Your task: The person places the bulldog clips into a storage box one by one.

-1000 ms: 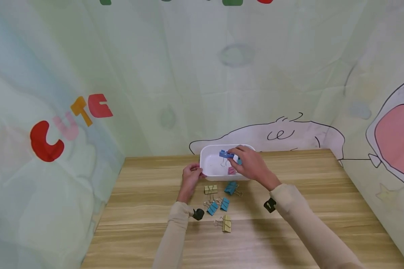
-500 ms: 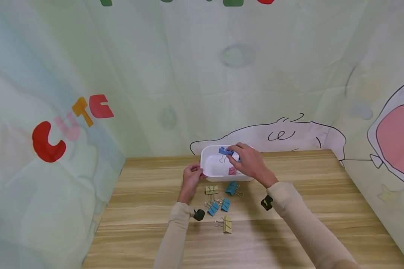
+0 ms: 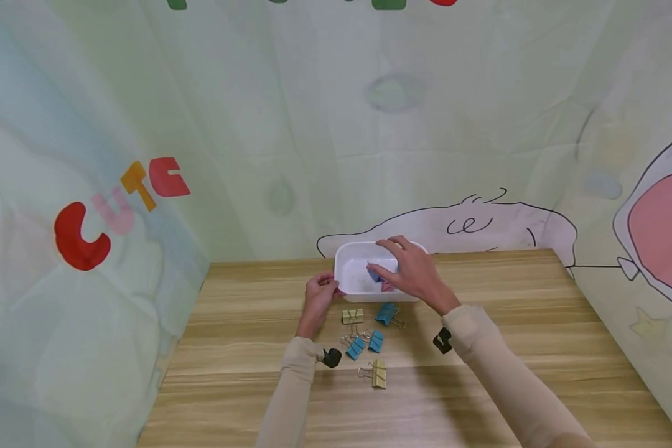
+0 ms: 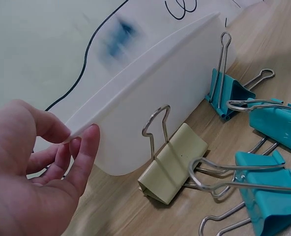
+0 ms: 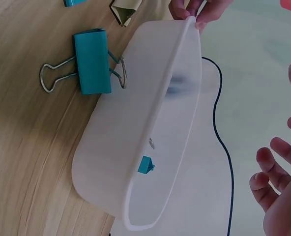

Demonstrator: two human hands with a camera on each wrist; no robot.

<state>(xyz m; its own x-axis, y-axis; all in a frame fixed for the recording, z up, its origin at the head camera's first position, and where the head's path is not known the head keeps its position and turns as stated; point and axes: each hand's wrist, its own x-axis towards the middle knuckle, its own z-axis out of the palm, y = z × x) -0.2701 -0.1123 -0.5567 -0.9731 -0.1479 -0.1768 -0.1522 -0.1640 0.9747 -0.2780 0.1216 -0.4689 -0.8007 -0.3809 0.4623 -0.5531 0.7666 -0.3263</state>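
A white plastic tray [image 3: 351, 286] stands at the back of the wooden table. My left hand [image 3: 320, 294] pinches its left rim, thumb above and fingers [image 4: 84, 157] below the edge. Over the tray hovers my right hand [image 3: 404, 269], its fingers [image 5: 276, 189] spread and holding nothing. A blue binder clip [image 3: 373, 274] lies inside the tray just under those fingers, beside a pink clip [image 3: 386, 285]. The right wrist view shows a teal clip [image 5: 146, 165] in the tray [image 5: 150, 123].
Loose binder clips lie in front of the tray: a yellow one [image 3: 351, 316], a teal one [image 3: 386, 313], two blue ones [image 3: 356, 347], another yellow [image 3: 378, 374], and black ones [image 3: 331, 357] [image 3: 442, 340] by each sleeve. Printed fabric walls close in the back and sides.
My right hand let go of the blue clip it held above the tray; the clip now lies inside. The hand's fingers have spread. The left hand has not moved.
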